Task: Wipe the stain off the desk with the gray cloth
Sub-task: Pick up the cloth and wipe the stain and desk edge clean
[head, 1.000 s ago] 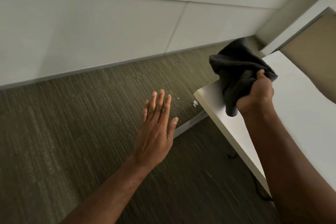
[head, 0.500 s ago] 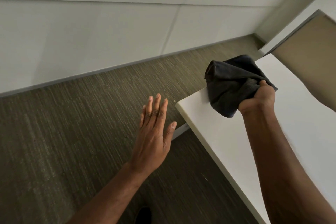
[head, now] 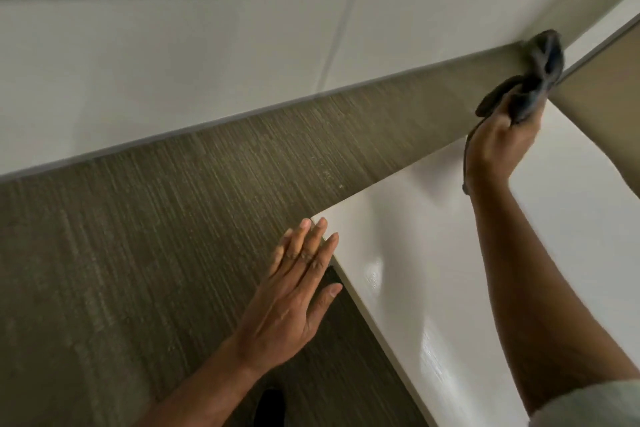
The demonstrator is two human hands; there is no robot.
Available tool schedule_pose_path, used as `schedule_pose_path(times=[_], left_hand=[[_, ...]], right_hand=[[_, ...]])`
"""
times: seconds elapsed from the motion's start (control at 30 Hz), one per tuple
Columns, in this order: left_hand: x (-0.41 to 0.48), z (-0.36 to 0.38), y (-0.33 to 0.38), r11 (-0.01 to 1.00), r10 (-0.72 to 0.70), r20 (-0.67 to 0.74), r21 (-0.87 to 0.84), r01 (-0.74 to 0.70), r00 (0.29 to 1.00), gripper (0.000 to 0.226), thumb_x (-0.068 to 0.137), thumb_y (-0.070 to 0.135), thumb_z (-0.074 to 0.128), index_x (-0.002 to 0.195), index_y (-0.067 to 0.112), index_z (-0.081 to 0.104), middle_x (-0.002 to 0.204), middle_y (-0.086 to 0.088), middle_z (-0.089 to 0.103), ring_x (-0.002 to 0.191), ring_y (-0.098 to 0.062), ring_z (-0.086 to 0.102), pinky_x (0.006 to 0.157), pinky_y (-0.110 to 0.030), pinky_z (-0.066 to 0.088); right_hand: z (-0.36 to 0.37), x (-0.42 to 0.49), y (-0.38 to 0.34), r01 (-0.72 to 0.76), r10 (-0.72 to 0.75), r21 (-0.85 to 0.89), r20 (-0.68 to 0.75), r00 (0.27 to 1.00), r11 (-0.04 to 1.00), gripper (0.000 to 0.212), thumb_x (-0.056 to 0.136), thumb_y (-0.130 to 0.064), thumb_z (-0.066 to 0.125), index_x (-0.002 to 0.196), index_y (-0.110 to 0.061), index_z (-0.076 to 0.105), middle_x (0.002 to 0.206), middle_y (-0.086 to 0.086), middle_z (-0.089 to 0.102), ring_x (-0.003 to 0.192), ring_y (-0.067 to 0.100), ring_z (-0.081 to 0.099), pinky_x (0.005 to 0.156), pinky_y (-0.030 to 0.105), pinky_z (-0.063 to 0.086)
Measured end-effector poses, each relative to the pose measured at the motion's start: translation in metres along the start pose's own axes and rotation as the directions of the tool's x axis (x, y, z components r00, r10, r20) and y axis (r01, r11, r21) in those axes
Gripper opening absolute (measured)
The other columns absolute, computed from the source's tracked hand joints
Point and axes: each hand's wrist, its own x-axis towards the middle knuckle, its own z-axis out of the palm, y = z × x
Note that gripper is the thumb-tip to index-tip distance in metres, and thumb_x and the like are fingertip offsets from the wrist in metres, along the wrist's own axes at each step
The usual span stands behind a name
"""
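The carpeted floor fills the left; your white surface runs along the right. Your left hand hovers flat, grip released, fingertips at the surface's near-left corner. Your right hand clenches the gray cloth, raised above the surface's far end.

White panelled wall, grey baseboard, striped olive-brown carpet, tan partition panel

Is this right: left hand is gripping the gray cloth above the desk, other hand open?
Not quite. The head view shows the right hand gripping the gray cloth above the desk; the left hand is the open one.
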Motion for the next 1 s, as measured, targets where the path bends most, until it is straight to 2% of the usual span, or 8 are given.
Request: schedule_pose_path(times=[0.1,0.2,0.3,0.6,0.7,0.8,0.9,1.0], left_hand=[[0.004,0.002,0.002,1.0,0.024,0.001,-0.018,-0.024,1.0,0.062,0.111,0.04,0.037,0.163,0.009,0.023,0.174,-0.01,0.017,0.162,-0.028,0.009,0.132,-0.041,0.004],[0.007,0.005,-0.001,0.999,0.034,-0.003,-0.033,-0.034,0.999,0.061,0.111,0.04,0.037,0.163,0.009,0.025,0.174,-0.01,0.019,0.162,-0.029,0.011,0.132,-0.042,0.007],[0.01,0.009,-0.002,0.996,0.067,-0.003,-0.065,-0.067,0.998,0.061,0.111,0.04,0.039,0.163,0.01,0.025,0.174,-0.008,0.018,0.161,-0.03,0.014,0.132,-0.042,0.01],[0.021,0.018,-0.007,0.977,0.119,-0.027,-0.174,-0.122,0.993,0.058,0.11,0.035,0.048,0.16,0.008,0.035,0.172,-0.01,0.025,0.16,-0.031,0.021,0.129,-0.049,0.021],[0.021,0.019,-0.013,0.967,0.153,-0.017,-0.202,-0.153,0.988,0.058,0.111,0.035,0.047,0.161,0.009,0.033,0.173,-0.009,0.023,0.16,-0.031,0.02,0.13,-0.048,0.019],[0.019,0.02,-0.016,0.96,0.18,-0.025,-0.215,-0.181,0.983,0.059,0.11,0.034,0.047,0.163,0.012,0.029,0.173,-0.007,0.022,0.16,-0.031,0.021,0.13,-0.046,0.017],[0.02,0.022,-0.018,0.953,0.189,-0.028,-0.234,-0.19,0.982,0.058,0.111,0.034,0.044,0.163,0.011,0.029,0.173,-0.008,0.022,0.16,-0.031,0.021,0.13,-0.046,0.017],[0.019,0.024,-0.019,0.947,0.201,-0.02,-0.25,-0.2,0.979,0.058,0.111,0.033,0.044,0.162,0.011,0.03,0.173,-0.008,0.022,0.16,-0.031,0.02,0.13,-0.046,0.016]], right_hand=[[0.0,-0.015,0.032,0.16,0.114,-0.553,0.428,0.897,0.817,0.04,0.099,-0.029,0.037,0.134,-0.022,0.056,0.132,0.004,0.057,0.13,0.027,0.049,0.11,0.044,0.034],[-0.001,-0.026,0.051,0.316,0.278,-0.677,0.616,0.737,0.665,0.032,0.101,-0.03,0.038,0.121,-0.026,0.062,0.13,0.004,0.057,0.139,0.033,0.042,0.117,0.053,0.025],[0.0,-0.019,0.059,0.241,0.327,-0.681,0.593,0.735,0.692,0.031,0.103,-0.031,0.039,0.121,-0.024,0.063,0.137,0.009,0.059,0.139,0.032,0.043,0.116,0.056,0.029],[0.007,-0.023,0.058,0.189,0.308,-0.675,0.544,0.78,0.713,0.027,0.103,-0.026,0.045,0.123,-0.021,0.063,0.121,0.009,0.061,0.119,0.029,0.054,0.114,0.059,0.031],[0.01,-0.027,0.06,0.128,0.314,-0.662,0.506,0.804,0.738,0.027,0.104,-0.038,0.044,0.114,-0.025,0.065,0.112,0.005,0.065,0.108,0.025,0.059,0.108,0.057,0.04],[0.015,-0.031,0.051,0.003,0.309,-0.586,0.433,0.847,0.81,0.027,0.101,-0.05,0.042,0.103,-0.043,0.067,0.105,-0.008,0.068,0.109,0.017,0.061,0.105,0.051,0.047],[0.02,-0.028,0.051,0.083,0.213,-0.559,0.443,0.871,0.825,0.026,0.105,-0.042,0.039,0.106,-0.044,0.065,0.114,-0.013,0.067,0.118,0.013,0.057,0.104,0.049,0.046],[0.023,-0.033,0.047,0.108,0.279,-0.656,0.457,0.845,0.747,0.024,0.101,-0.053,0.041,0.106,-0.048,0.064,0.095,-0.038,0.061,0.099,-0.015,0.055,0.088,0.026,0.045]])
